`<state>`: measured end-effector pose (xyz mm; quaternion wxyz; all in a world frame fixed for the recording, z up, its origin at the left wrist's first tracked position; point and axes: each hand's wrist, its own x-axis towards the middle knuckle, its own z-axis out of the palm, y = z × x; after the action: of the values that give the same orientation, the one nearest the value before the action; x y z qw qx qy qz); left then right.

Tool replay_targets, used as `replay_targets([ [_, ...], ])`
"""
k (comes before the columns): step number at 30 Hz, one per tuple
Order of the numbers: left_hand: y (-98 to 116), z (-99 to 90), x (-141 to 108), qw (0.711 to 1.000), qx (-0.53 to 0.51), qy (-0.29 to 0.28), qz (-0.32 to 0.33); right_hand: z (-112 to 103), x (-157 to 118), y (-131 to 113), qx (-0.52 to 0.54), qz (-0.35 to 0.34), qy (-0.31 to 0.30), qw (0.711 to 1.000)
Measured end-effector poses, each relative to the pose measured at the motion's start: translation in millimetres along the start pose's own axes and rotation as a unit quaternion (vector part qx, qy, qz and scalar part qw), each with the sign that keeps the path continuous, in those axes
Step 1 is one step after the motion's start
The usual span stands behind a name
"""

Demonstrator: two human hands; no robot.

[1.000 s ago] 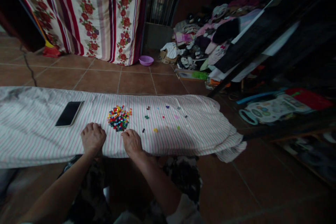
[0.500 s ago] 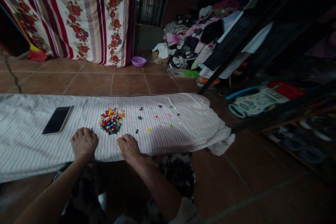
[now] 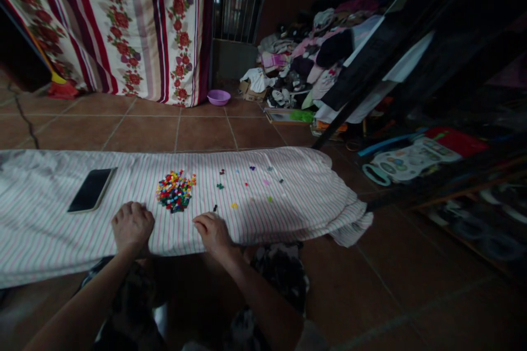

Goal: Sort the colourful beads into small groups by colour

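Observation:
My left hand [image 3: 132, 225] rests on the striped cloth near its front edge, fingers curled into a loose fist, between the phone and the bead pile. No object shows in it. Just right of the bead pile [image 3: 174, 192], my right hand [image 3: 213, 231] hovers at or touches the cloth with thumb and fingertips pressed together. Whatever it may hold is too small to make out. Near its fingertips lie black beads [image 3: 214, 208], then yellow beads [image 3: 234, 205]. Small same-coloured groups spread rightward, among them dark green beads [image 3: 220, 186], dark blue beads [image 3: 252, 168] and lime green beads [image 3: 270, 198].
A phone [image 3: 93, 190] lies on the striped cloth [image 3: 296, 203] to the left. Beyond the bench are a floral curtain [image 3: 152, 27], a purple basin [image 3: 218, 97] and heaped clothes [image 3: 308, 60]. A dark slanting post [image 3: 340, 120] stands at the right.
My right hand has shifted slightly to the right, away from the bead pile, and its fingers have drawn into a pinch. My left hand stays in place. The view has shifted slightly.

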<state>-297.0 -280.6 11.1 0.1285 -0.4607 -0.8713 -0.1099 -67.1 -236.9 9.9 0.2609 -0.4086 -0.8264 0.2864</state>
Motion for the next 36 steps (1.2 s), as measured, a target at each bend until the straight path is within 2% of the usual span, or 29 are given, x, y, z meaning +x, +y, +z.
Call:
replay_targets([
  [8, 2.6, -4.8, 0.9, 1.000, 0.001, -0.019, -0.007, -35.3, 33.6, 39.7, 0.136, 0.111, 0.116, 0.978],
  [12, 2.3, -3.6, 1.0, 1.000, 0.009, -0.016, -0.005, -40.2, 54.1, 63.1, 0.152, 0.107, 0.154, 0.971],
  [17, 2.1, -0.5, 1.8, 1.000, 0.014, -0.004, -0.003, -40.8, 74.7, 86.3, 0.108, 0.109, 0.176, 0.972],
  [26, 2.2, -1.5, 2.0, 1.000, 0.015, 0.000, 0.001, -54.2, 115.1, 103.2, -0.056, 0.142, 0.129, 0.980],
  [36, 2.2, 0.1, 3.1, 1.000, 0.014, 0.011, 0.005, -48.3, 136.4, 104.6, -0.191, 0.164, 0.052, 0.966],
])
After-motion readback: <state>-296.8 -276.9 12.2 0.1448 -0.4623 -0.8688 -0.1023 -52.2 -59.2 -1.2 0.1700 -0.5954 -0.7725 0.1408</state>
